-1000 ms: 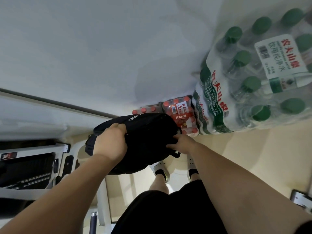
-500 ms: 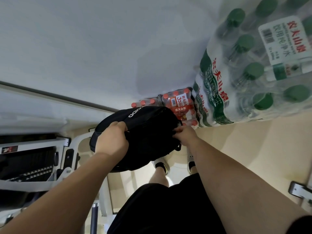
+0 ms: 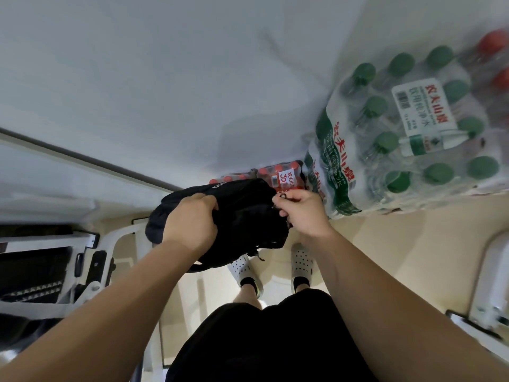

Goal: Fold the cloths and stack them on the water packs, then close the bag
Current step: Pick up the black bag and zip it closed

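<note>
A black bag [image 3: 245, 213] with white lettering hangs in front of me above my feet. My left hand [image 3: 192, 219] grips its left upper edge, fingers curled over the fabric. My right hand [image 3: 300, 213] pinches a small dark zipper pull at the bag's right edge. Behind the bag stands a stack of shrink-wrapped water packs with green caps [image 3: 407, 139]. A smaller pack with red caps [image 3: 281, 175] lies on the floor beyond the bag. No cloths are visible.
A white wall [image 3: 165, 78] fills the upper view. White metal furniture with a dark panel [image 3: 49, 266] stands at the left. My feet in white perforated shoes [image 3: 301, 261] stand on a beige floor. A white object [image 3: 493, 285] sits at the right edge.
My right hand has moved up along the bag's right edge and now pinches the zipper pull. The bag has shifted slightly; my left hand keeps its grip.
</note>
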